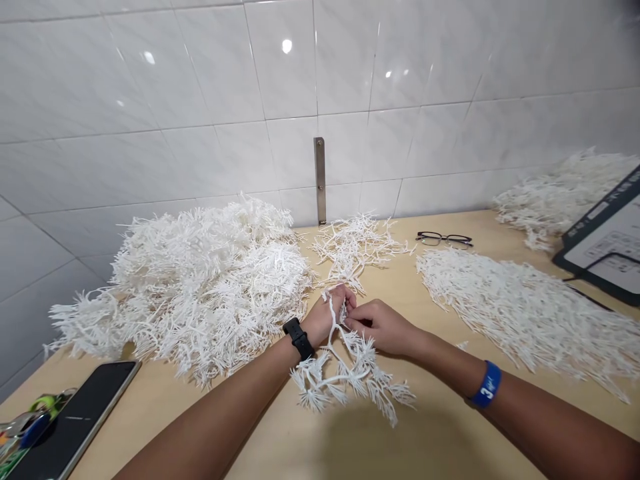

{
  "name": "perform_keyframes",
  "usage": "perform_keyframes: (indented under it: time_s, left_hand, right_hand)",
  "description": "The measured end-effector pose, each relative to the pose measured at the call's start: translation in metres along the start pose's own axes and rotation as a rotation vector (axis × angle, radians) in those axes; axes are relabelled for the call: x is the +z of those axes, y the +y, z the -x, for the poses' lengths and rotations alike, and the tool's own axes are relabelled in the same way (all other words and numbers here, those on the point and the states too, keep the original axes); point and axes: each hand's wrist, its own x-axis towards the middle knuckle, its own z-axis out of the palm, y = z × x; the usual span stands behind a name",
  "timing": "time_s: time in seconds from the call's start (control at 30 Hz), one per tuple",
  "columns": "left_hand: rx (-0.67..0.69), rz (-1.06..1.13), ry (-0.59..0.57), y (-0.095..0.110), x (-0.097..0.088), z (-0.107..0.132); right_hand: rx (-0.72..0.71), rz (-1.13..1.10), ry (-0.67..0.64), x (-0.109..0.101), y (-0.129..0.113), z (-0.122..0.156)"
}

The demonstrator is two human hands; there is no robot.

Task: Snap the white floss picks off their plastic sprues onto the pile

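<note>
A white plastic branch (pixel 345 373) with tufted, needle-like ends hangs from my left hand (pixel 325 319), whose fingers are closed round its stem. My right hand (pixel 383 327) meets the left one, its thumb and fingers pinched at a tufted part of the same branch. The exact grip point is partly hidden behind the hands. Just beyond them lies a loose heap of bare white stems (pixel 357 247). To the left rises a big pile of tufted white branches (pixel 210 287). On the right spreads a flat pile of small white pieces (pixel 520 307).
Eyeglasses (pixel 444 239) rest near the back of the wooden table (pixel 400 260). A phone (pixel 85 413) and keys (pixel 35 420) lie at front left. At right stand a dark-edged board (pixel 610 233) and another white pile (pixel 565 187). A tiled wall (pixel 225 160) closes the back.
</note>
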Motion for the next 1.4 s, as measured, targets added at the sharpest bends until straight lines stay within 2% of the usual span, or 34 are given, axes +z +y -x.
perform_keyframes:
  time_s: [0.17,0.33,0.47,0.6,0.73,0.83,0.97,1.13,1.27,1.4]
  left_hand:
    - [-0.139,0.247,0.107,0.0024,-0.0006,-0.0030]
    - [-0.176,0.338,0.020,0.0042,-0.0036,-0.0038]
    - [-0.139,0.256,0.027,-0.0003,-0.0007,-0.0041]
    - [-0.049,0.161,0.068,-0.0036,0.0007,-0.0058]
    - [-0.040,0.264,-0.036,-0.0021,-0.0022,-0.0056]
    - [-0.036,0.227,-0.123,-0.0013,-0.0037,-0.0038]
    - [-0.034,0.084,-0.117,-0.0031,-0.0058,-0.0026]
    - [-0.011,-0.019,-0.098,-0.0040,-0.0069,-0.0038]
    - [0.007,-0.033,-0.023,-0.0041,-0.0046,-0.0044]
    - [0.033,-0.080,-0.020,-0.0020,-0.0038,-0.0044]
  right_hand:
    - [0.041,-0.191,0.079,-0.0040,0.0005,-0.0021]
    - [0.013,-0.216,-0.046,-0.0001,0.0014,-0.0030]
    - [0.004,-0.236,-0.074,0.0037,0.0036,-0.0021]
    - [0.003,-0.222,0.008,0.0039,0.0069,-0.0018]
    - [0.036,-0.244,0.165,0.0013,0.0065,-0.0030]
    - [0.055,-0.260,0.241,-0.0001,0.0056,-0.0038]
    - [0.050,-0.262,0.200,0.0009,0.0073,-0.0041]
    - [0.064,-0.161,0.151,0.0032,0.0081,-0.0037]
    - [0.064,-0.168,0.174,0.0040,0.0081,-0.0041]
    - [0.141,-0.134,0.236,0.0036,0.0073,-0.0047]
